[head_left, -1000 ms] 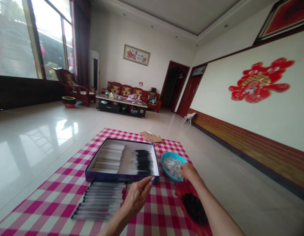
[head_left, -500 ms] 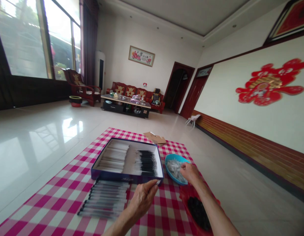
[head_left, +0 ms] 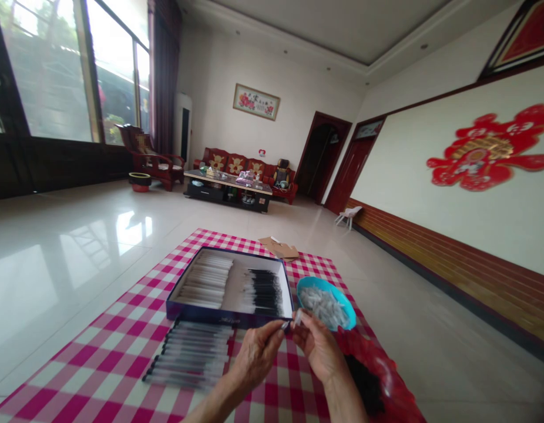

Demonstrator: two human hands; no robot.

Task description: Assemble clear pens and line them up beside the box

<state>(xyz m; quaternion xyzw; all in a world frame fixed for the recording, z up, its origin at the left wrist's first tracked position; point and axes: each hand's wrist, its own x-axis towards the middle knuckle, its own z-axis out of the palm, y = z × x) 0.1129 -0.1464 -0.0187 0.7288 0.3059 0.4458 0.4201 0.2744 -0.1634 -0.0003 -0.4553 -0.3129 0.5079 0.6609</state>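
Head view: the left hand [head_left: 257, 356] pinches a thin pen [head_left: 284, 324] between its fingers [head_left: 272, 333], and the right hand [head_left: 318, 346] grips a clear plastic cap [head_left: 297, 318] just beside it. A blue bowl [head_left: 350, 317] of caps sits at one o'clock, an open box [head_left: 228, 317] at eleven.

The left hand [head_left: 254, 359] pinches a slim pen [head_left: 282, 325] near its end, and the right hand [head_left: 318, 346] holds a small clear plastic piece [head_left: 297, 318] upright just beside it (too small to make out any detail). Past the right hand sits a teal bowl [head_left: 331, 288] heaped with more clear pieces [head_left: 322, 306]. Just beyond the left hand stands the front wall of a navy box [head_left: 228, 318], with pens lying in neat rows inside.
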